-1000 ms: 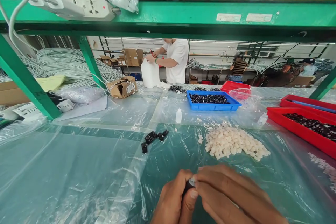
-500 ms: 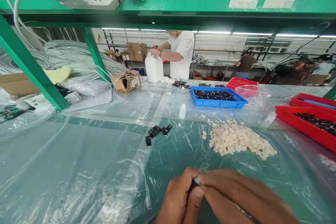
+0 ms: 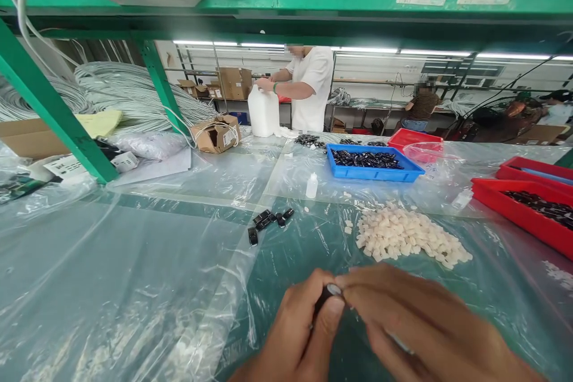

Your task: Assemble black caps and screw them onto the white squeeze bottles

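At the bottom centre, my left hand point(image 3: 298, 328) pinches a small black part point(image 3: 326, 295) between thumb and fingers. My right hand point(image 3: 416, 328) meets it from the right, its fingertips pressed on the top of the same part. Both hands hover just above the plastic-covered table. A heap of small white pieces point(image 3: 409, 237) lies a little beyond my right hand. Several loose black parts point(image 3: 267, 222) lie beyond my left hand.
A small white dropper bottle point(image 3: 311, 185) stands mid-table. A blue tray point(image 3: 373, 165) of black parts sits behind it, red trays point(image 3: 521, 208) at the right. A person in a white shirt point(image 3: 308, 86) handles a white jug point(image 3: 263, 111) at the far side. A green frame post point(image 3: 49, 107) rises at left.
Both hands have lifted slightly and shifted a little right with the black part still between them. The view has tilted down a bit.
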A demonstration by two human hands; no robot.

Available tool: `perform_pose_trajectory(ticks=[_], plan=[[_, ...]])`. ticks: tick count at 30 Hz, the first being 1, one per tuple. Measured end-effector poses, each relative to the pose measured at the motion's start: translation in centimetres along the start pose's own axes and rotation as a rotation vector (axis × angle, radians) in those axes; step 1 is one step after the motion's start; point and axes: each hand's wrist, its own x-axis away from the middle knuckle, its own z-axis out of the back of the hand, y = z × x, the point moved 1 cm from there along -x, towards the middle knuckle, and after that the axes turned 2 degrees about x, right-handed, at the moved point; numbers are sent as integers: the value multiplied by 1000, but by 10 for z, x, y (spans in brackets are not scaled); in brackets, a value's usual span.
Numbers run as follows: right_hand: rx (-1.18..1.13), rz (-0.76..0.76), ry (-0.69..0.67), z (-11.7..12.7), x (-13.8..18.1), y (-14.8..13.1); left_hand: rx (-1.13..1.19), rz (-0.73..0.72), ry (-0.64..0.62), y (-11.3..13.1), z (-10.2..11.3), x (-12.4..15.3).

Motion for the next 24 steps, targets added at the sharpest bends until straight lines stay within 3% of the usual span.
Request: perform_pose_trajectory(ticks=[6, 24], plan=[[-94, -130, 144, 5, -7, 20, 151, 36, -87, 12, 8, -10], [-228, -86, 44, -5, -11, 1, 306, 111, -168, 7, 12, -12]])
